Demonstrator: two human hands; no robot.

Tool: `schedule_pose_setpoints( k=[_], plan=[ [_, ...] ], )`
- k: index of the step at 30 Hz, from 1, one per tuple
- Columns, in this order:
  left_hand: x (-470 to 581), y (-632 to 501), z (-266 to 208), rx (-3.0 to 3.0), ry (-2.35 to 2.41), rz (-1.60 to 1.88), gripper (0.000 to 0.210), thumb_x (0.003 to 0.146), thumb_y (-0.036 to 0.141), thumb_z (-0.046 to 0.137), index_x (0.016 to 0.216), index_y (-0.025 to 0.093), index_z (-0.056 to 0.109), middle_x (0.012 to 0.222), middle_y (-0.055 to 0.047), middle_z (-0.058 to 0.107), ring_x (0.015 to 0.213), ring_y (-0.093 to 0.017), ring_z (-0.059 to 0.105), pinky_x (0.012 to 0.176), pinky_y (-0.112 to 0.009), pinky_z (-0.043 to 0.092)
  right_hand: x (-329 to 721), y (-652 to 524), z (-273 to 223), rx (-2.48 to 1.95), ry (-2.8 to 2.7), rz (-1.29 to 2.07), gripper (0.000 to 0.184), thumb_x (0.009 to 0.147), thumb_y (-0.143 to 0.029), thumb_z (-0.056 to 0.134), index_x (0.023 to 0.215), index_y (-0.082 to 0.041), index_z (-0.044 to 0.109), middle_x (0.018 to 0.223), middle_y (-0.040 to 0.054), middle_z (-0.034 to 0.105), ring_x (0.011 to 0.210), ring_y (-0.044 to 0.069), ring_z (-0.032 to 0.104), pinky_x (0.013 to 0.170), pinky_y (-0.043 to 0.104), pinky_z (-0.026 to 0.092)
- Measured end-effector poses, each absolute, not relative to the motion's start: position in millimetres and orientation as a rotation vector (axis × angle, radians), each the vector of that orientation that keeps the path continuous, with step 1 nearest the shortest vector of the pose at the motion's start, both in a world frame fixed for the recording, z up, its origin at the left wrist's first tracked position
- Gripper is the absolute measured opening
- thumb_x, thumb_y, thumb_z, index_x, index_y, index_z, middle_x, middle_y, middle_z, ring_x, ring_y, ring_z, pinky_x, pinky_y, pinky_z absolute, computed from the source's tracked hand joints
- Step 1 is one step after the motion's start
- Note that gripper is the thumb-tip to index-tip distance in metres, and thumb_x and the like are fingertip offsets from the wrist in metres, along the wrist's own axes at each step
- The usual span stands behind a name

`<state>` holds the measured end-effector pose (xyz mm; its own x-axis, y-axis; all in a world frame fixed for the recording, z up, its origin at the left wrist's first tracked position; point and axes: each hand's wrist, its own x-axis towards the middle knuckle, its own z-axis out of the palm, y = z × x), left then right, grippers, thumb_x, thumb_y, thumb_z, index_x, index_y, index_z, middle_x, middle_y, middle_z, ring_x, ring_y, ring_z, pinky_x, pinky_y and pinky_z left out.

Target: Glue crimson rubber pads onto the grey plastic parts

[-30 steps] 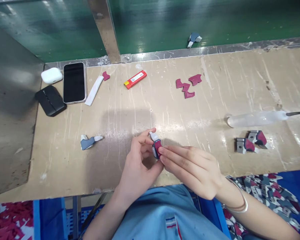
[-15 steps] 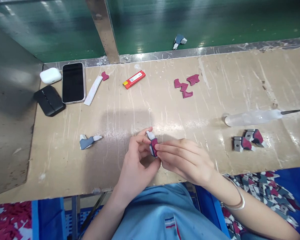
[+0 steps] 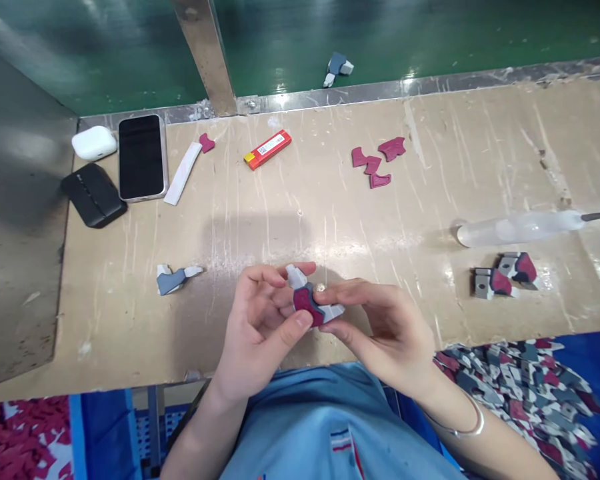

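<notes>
Maroon, slate-blue and pale grey, all on one small angular part [image 3: 307, 303], and it's up between both hands, over the near side of the scuffed tan worktop [image 3: 220, 233]! Left hand [image 3: 263, 323] has it pinched, thumb tip on the maroon face; right hand [image 3: 390, 327] makes a narrow grip, forefinger at the slate rim, thumb by the pale lower end. Doing this well, I'd say, means bracing with the left, turning gently with the right, pressing evenly along the maroon edge, and checking it sits flush all round. Off to the left, well apart, lies a slate-and-white angular part [image 3: 173, 280], no maroon showing; beyond, a cluster of flat maroon pieces [image 3: 373, 165].
</notes>
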<state>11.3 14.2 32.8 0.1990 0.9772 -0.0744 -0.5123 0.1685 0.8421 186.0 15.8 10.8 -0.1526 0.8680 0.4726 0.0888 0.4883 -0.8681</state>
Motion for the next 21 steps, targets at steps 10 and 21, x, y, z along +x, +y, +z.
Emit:
schedule_pose_setpoints(
  k=[10,21],
  plan=[
    [12.1,15.7,24.9,0.785,0.827,1.113,0.037,0.087,0.032,0.088,0.101,0.027,0.054,0.131,-0.005,0.079,0.099,-0.017,0.081,0.079,-0.024,0.065,182.3,16.9,12.0,-0.857,-1.550,0.808,0.023,0.093,-0.011,0.076,0.104,-0.025,0.061,0.097,0.0040,0.083,0.089,0.020,0.082,0.079,0.031,0.070],
    [14.2,20.1,29.9,0.666,0.809,1.068,0.050,0.080,0.036,0.094,0.088,0.025,0.046,0.102,0.000,0.081,0.085,-0.012,0.078,0.072,-0.019,0.060,179.6,14.0,16.4,-0.840,-1.587,0.809,0.028,0.093,-0.006,0.072,0.111,-0.026,0.062,0.098,0.0038,0.082,0.094,0.021,0.081,0.083,0.035,0.070]
  ],
)
